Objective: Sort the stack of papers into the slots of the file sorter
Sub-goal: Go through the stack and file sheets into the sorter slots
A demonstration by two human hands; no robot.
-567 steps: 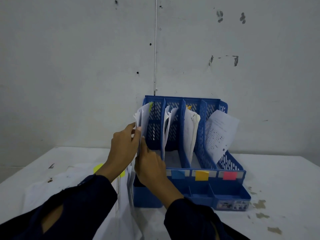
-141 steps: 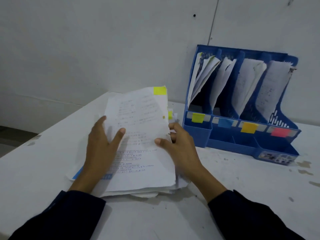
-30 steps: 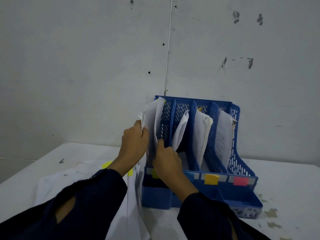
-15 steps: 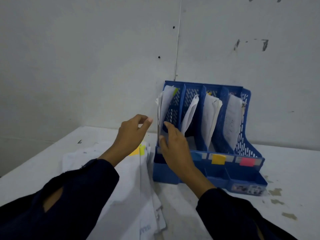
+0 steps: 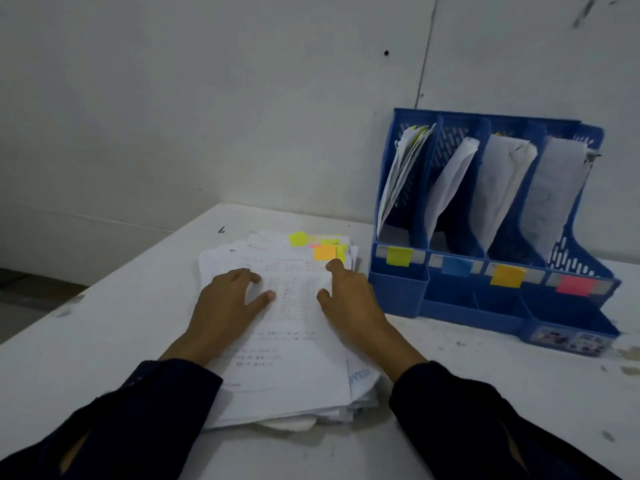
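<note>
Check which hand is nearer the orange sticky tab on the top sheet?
Right. The right hand has a fingertip just below the orange sticky tab; the left hand rests further left on the sheet.

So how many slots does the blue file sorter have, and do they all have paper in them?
4. On the file sorter, left to right: the yellow-tagged slot, blue-tagged slot, orange-tagged slot and pink-tagged slot. Each holds paper.

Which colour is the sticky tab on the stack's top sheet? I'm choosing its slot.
Orange, on the top sheet's sticky tab, clearest in the head view.
</note>
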